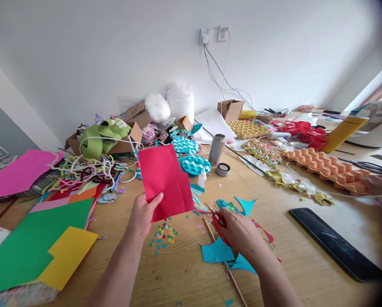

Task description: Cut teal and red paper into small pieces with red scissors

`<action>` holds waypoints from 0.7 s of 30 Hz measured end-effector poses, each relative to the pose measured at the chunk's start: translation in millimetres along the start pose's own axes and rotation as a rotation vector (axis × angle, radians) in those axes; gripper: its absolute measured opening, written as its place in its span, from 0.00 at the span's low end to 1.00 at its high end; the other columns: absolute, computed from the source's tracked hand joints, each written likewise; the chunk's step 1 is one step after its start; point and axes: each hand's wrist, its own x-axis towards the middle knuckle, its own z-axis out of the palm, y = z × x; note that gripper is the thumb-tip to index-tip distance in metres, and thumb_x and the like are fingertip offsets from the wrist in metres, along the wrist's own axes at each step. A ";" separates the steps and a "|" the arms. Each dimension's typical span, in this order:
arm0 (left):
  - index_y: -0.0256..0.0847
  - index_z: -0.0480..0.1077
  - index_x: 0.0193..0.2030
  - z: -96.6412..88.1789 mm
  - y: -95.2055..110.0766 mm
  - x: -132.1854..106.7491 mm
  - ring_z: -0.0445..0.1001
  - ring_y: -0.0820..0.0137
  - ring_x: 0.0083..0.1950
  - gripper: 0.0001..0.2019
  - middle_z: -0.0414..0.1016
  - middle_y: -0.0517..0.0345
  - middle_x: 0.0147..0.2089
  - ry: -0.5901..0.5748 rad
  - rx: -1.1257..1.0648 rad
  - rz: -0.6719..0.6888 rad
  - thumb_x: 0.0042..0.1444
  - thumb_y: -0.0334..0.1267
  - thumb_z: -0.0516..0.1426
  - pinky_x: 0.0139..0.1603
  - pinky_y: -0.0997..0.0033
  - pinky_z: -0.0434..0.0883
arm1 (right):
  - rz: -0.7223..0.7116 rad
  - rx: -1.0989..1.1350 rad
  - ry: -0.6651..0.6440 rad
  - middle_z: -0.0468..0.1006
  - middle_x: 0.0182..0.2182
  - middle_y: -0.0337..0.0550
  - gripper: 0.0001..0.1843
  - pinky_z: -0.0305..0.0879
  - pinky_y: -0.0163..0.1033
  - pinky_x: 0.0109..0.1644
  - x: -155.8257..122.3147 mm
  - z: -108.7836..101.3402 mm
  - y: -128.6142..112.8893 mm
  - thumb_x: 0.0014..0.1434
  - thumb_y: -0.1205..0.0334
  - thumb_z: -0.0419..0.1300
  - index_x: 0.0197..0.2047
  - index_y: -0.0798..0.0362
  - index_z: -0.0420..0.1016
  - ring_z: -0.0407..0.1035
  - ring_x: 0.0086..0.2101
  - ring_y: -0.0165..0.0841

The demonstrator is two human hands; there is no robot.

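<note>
My left hand (145, 212) grips a sheet of red paper (165, 179) by its lower left edge, thumb on the front. The sheet is raised off the table, with a step cut into its right side. In my right hand (238, 228) is a pair of scissors (218, 222) with red handles, blades pointing up and left, apart from the red paper. Beneath that hand lie blue paper scraps (217, 250) and a thin wooden stick (232, 279). Small round confetti dots (166, 233) are scattered on the table below the red sheet.
Green paper (34, 238) and yellow paper (68, 256) lie at left. A small white bottle (202, 179), a metal flask (217, 150) and blue egg-carton pieces (194, 164) stand ahead. A black phone-like slab (334, 243) and an orange egg tray (328, 169) are at right, near another person's hand (381, 183).
</note>
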 end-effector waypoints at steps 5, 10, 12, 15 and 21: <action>0.35 0.75 0.38 3.4 -0.2 -2.2 0.74 0.61 0.40 0.19 0.78 0.53 0.35 -0.029 0.032 -0.012 0.40 0.43 0.65 0.45 0.62 0.69 | 0.083 0.477 0.204 0.71 0.19 0.40 0.20 0.51 0.34 0.24 5.2 2.2 -14.3 0.55 0.43 0.53 0.25 0.51 0.62 0.66 0.22 0.33; 0.34 0.74 0.40 6.3 -1.6 -4.9 0.74 0.61 0.39 0.19 0.78 0.51 0.36 -0.080 0.024 -0.027 0.41 0.42 0.64 0.43 0.62 0.69 | -0.015 1.162 0.036 0.71 0.20 0.41 0.22 0.58 0.33 0.26 2.4 4.4 -36.3 0.56 0.40 0.49 0.27 0.52 0.61 0.65 0.22 0.30; 0.33 0.74 0.40 7.2 -2.8 -5.7 0.74 0.61 0.38 0.19 0.78 0.51 0.36 -0.093 0.033 -0.030 0.42 0.42 0.64 0.43 0.63 0.69 | -0.044 1.244 0.004 0.72 0.21 0.41 0.22 0.59 0.33 0.26 0.9 6.2 -42.6 0.57 0.41 0.48 0.28 0.53 0.60 0.65 0.23 0.29; 0.33 0.74 0.40 8.7 -4.1 -6.6 0.74 0.62 0.39 0.18 0.78 0.51 0.36 -0.105 0.064 -0.022 0.42 0.42 0.64 0.43 0.63 0.68 | -0.061 1.261 -0.013 0.71 0.21 0.41 0.22 0.58 0.32 0.26 0.0 10.8 -47.4 0.57 0.41 0.48 0.27 0.53 0.60 0.63 0.22 0.28; 0.34 0.74 0.39 9.8 -4.9 -7.0 0.74 0.61 0.40 0.18 0.78 0.51 0.37 -0.105 0.106 0.011 0.42 0.43 0.63 0.45 0.64 0.68 | -0.060 1.293 -0.046 0.70 0.19 0.39 0.21 0.57 0.32 0.24 0.3 17.6 -49.4 0.57 0.43 0.49 0.27 0.53 0.59 0.61 0.20 0.26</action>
